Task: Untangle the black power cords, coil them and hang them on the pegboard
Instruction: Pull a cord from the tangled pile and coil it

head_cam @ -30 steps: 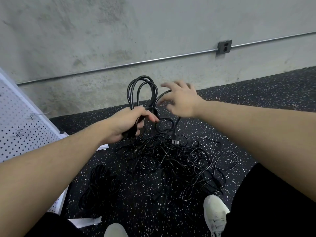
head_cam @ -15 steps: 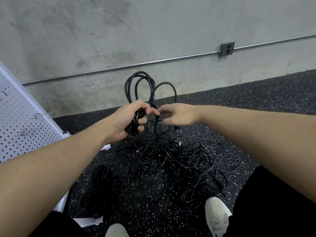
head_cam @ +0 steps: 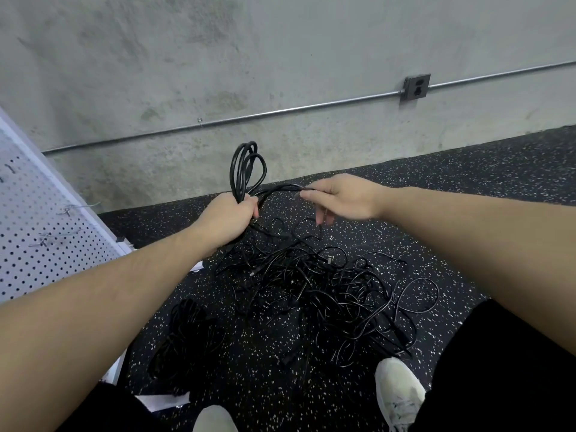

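The left hand [head_cam: 226, 218] grips a coil [head_cam: 247, 169] whose loops stand up above the fist; the right hand [head_cam: 346, 198] pinches a strand running from it. The tangle [head_cam: 314, 291] lies on the floor [head_cam: 467, 188] below, a bundle [head_cam: 187, 335] beside it. The pegboard [head_cam: 40, 238] leans at left, the wall [head_cam: 280, 57] ahead.

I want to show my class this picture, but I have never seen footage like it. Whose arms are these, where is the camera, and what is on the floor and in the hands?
The camera sits on a person's head, looking forward and down, so the arms are the wearer's own. The left hand grips a bundle of coiled loops of black cord. The right hand pinches a stretch of that same cord, drawn out sideways. Below, on the speckled dark floor, lies a tangled heap of cords, with a darker bundle beside it. A white pegboard with hooks stands at the left.
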